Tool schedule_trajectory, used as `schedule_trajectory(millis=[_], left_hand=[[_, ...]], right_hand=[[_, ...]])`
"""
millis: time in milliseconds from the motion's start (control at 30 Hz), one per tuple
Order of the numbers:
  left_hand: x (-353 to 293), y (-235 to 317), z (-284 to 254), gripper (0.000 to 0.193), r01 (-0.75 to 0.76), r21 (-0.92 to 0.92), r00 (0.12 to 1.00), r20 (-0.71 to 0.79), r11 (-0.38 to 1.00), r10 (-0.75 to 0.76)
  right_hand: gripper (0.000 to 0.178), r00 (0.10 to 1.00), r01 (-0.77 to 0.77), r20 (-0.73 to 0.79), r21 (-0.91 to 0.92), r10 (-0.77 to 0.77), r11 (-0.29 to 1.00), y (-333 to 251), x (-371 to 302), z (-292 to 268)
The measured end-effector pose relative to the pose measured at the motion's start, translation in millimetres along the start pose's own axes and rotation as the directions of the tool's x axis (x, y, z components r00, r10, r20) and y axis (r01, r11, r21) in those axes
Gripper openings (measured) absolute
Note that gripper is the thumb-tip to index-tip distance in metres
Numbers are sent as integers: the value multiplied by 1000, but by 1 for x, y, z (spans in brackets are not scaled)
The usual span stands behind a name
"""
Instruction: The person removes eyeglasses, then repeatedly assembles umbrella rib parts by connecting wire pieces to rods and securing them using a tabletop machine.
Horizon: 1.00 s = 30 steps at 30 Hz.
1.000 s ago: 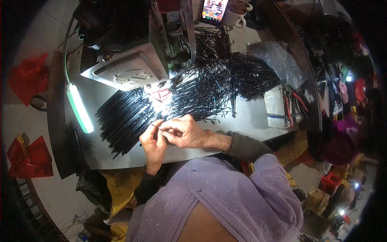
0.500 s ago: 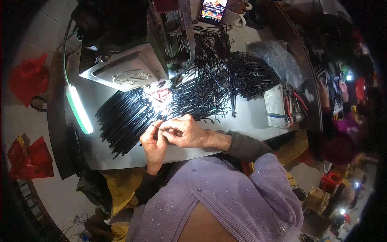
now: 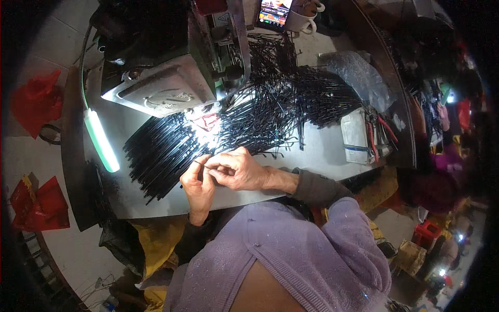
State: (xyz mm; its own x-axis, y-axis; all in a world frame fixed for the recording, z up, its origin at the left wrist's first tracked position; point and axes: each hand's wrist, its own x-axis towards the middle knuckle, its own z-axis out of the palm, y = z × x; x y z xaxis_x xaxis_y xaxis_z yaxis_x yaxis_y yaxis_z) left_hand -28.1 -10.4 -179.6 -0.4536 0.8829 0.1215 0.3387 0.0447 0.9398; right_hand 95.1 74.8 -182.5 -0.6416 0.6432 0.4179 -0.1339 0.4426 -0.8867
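Observation:
Close together at the table's front edge, my left hand (image 3: pixel 197 185) and my right hand (image 3: pixel 238 170) are closed on one thin black rod (image 3: pixel 200 164). Only a short dark stretch of it shows between the fingers; the rest is hidden. Just beyond my hands a large heap of thin black rods (image 3: pixel 161 156) covers the table, many with bent ends. Above the heap stands a machine with a metal housing (image 3: pixel 161 91). A bright spot with something red (image 3: pixel 208 124) lies under it.
A lit lamp stick (image 3: pixel 102 141) hangs left of the machine. At right, a white container (image 3: pixel 355 136) stands beside red-handled pliers (image 3: pixel 372 143), with a clear plastic bag (image 3: pixel 358 78) behind. A phone (image 3: pixel 274 13) and a white mug (image 3: pixel 301 22) stand at the back.

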Motion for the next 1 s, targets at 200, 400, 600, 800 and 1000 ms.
schedule_trajectory(millis=[200,400,600,800,1000], left_hand=[[1,4,0,26,-7,14,1000,11,1000,6],[1,2,1,26,-7,-3,1000,7,1000,7],[1,8,1,26,-30,-23,999,30,999,31],[1,8,1,26,-38,-9,999,28,999,39],[1,9,2,25,-49,-1,999,21,999,49]], right_hand=[[12,1000,7,8,21,-8,1000,-2,2,-2],[13,1000,10,3,21,-10,1000,-2,2,-2],[14,1000,-18,15,18,17,1000,-2,1,-3],[14,1000,-21,23,16,21,1000,-1,0,-2],[16,999,-20,26,17,20,1000,0,-1,-2]])
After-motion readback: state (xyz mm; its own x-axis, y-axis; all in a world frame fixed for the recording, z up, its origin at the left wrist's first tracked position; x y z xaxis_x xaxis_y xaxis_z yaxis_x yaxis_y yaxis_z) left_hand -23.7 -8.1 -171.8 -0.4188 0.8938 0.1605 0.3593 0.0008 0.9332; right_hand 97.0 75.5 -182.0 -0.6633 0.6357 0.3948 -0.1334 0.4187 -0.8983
